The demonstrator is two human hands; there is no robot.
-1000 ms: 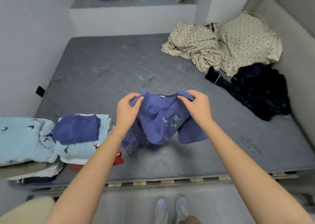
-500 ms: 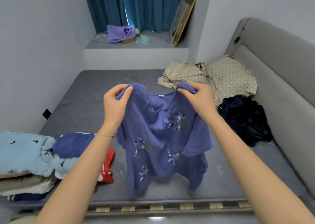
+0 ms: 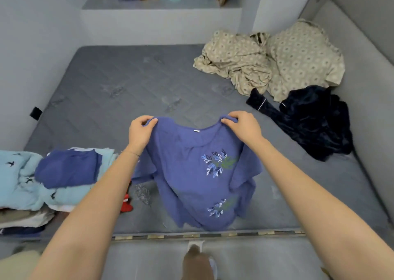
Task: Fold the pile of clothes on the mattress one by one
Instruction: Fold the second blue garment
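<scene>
I have the blue embroidered top held up at the centre of the frame, my left hand pinching one shoulder and my right hand pinching the other, fingers curled over the cloth at both corners. The neckline sags between them and the hem hangs down to the near edge of the mattress. To fold it well, I think I should pull the shoulders apart until that top edge runs straight, then lay the top flat on the bare grey middle, embroidery down, before bringing the sleeves in. The folded stack sits at the left edge; the dark garment and the beige patterned heap wait at the right and upper right.
</scene>
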